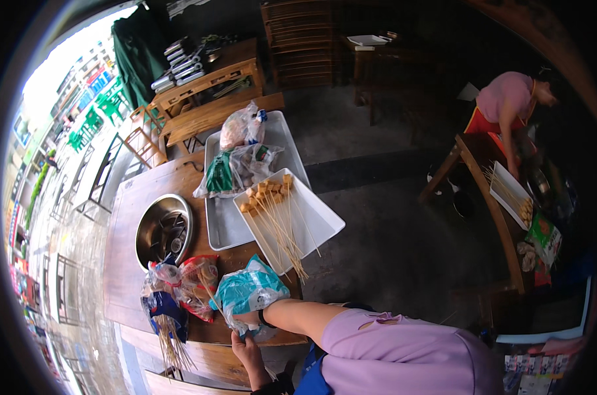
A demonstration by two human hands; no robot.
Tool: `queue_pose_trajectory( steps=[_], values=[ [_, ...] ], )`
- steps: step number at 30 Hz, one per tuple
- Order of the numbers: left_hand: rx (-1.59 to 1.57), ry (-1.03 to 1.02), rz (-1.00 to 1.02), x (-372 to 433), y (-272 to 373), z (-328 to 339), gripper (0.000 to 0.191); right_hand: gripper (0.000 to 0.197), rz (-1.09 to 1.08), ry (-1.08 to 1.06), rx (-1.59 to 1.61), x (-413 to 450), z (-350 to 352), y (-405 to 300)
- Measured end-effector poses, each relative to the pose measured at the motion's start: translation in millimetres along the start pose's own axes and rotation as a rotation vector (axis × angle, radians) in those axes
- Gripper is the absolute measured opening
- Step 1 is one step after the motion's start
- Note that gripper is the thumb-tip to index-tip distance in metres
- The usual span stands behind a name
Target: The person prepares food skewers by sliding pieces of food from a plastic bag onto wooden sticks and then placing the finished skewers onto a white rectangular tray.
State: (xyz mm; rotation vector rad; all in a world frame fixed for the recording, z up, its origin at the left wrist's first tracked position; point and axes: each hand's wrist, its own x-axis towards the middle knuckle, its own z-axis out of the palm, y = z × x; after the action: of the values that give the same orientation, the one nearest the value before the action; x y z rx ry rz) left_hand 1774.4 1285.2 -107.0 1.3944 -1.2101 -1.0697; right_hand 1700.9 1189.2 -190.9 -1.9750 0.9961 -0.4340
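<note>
A teal and white plastic bag (pixel 253 289) lies at the near edge of the wooden table. My right hand (pixel 248 317), below a black wristband, is at the bag's opening and mostly hidden by plastic. My left hand (pixel 249 353) pinches the bag's crumpled lower edge. A thin bamboo skewer (pixel 212 298) slants up beside the hands; which hand holds it, if either, is unclear. Just left sits a red-printed clear bag (pixel 199 284) with brownish food inside. Beyond the teal bag, a white tray (pixel 320 222) holds several skewers with brown cubes (pixel 268 191) on their ends.
A steel basin (pixel 188 217) with dark utensils stands on the wooden table (pixel 125 276). Bundled skewers (pixel 167 335) poke from a blue bag. A metal tray (pixel 224 237) carries filled bags (pixel 239 168). At right, a co-worker (pixel 505 103) bends over another white tray (pixel 508 192).
</note>
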Motion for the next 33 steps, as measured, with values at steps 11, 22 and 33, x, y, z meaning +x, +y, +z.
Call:
queue_pose_trajectory(
  steps=[11, 22, 33],
  values=[
    [0.107, 0.037, 0.081, 9, -9, 8, 0.022, 0.025, 0.136, 0.130, -0.002, -27, -38, -2],
    [0.309, 0.289, 0.144, 30, -21, -6, 0.023, 0.026, 0.311, 0.180, 0.077, -40, -97, -77],
    [0.302, 0.145, 0.160, 54, -31, -11, 0.032, 0.006, 0.396, 0.339, 1.795, -41, -68, -42]
  ],
)
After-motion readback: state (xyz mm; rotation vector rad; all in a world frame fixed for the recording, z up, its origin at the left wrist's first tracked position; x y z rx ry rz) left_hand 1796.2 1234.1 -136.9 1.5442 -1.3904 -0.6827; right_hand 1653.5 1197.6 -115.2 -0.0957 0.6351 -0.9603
